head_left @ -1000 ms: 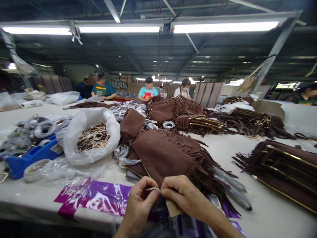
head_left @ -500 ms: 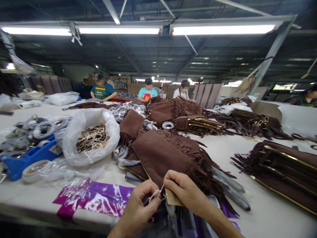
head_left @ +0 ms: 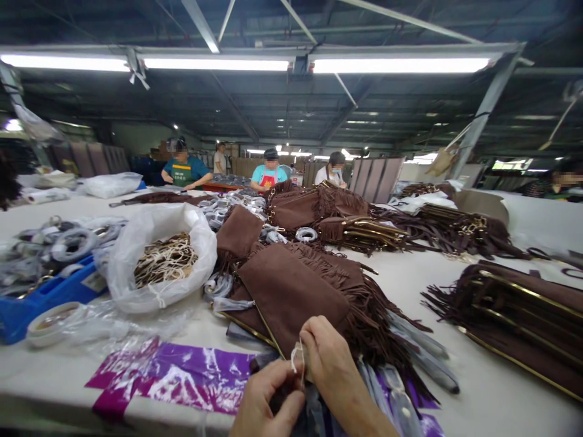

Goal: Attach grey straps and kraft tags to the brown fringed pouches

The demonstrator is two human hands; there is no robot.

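Note:
At the near edge of the table my left hand [head_left: 268, 397] is closed, thumb and fingers pinching a thin white string [head_left: 297, 359]. My right hand [head_left: 331, 367] pinches the same string from the other side, and a sliver of tan tag shows beneath its fingers. Just beyond both hands lies a brown fringed bag [head_left: 294, 288] with a gold zip along its edge. Grey plastic-wrapped straps [head_left: 403, 406] stick out from under the bag on the right.
An open white plastic bag [head_left: 116, 267] of stringed tags stands left, beside a blue bin [head_left: 50, 303] of wrapped rings and a tape roll [head_left: 45, 325]. Purple packaging [head_left: 191, 373] lies in front. More brown bags [head_left: 537, 321] are stacked right. Several co-workers stand beyond the table.
My hands have moved slightly right and down, and closer together. The tan tag, plain to see before, is now mostly covered by my right hand. My view has shifted slightly.

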